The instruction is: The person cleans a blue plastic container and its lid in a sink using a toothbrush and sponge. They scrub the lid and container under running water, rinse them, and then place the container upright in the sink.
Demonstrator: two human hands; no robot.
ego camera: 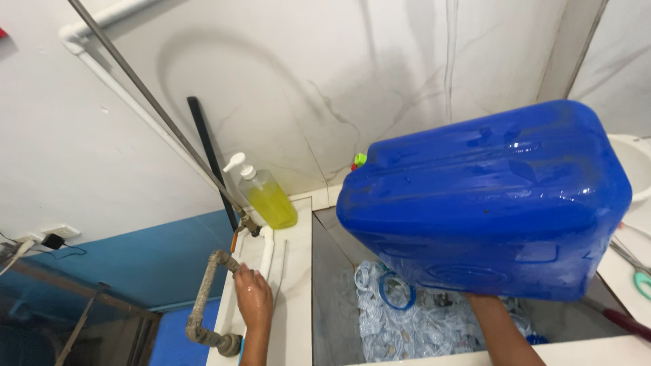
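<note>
Blue jerrycan [488, 203] fills the space over the basin [339, 298] (rings [400, 325] below); ledge [295, 271] open.

The big jerrycan [488, 203] is a glossy, saturated blue with pale highlights across its ribbed side. The pump bottle [266, 196] is clear with a white pump head and holds bright yellow liquid. A small cap [360, 159] just behind the jerrycan is lime green, with a spot of red beside it. The basin [332, 285] is grey inside with a white rim — the heap of plastic rings [400, 318] in it is pale, translucent blue-white, one ring a darker blue. The bent pipe [203, 298] is dull brown-grey. The wall [305, 74] is white with faint grey veins — lower down it turns teal blue.
</note>
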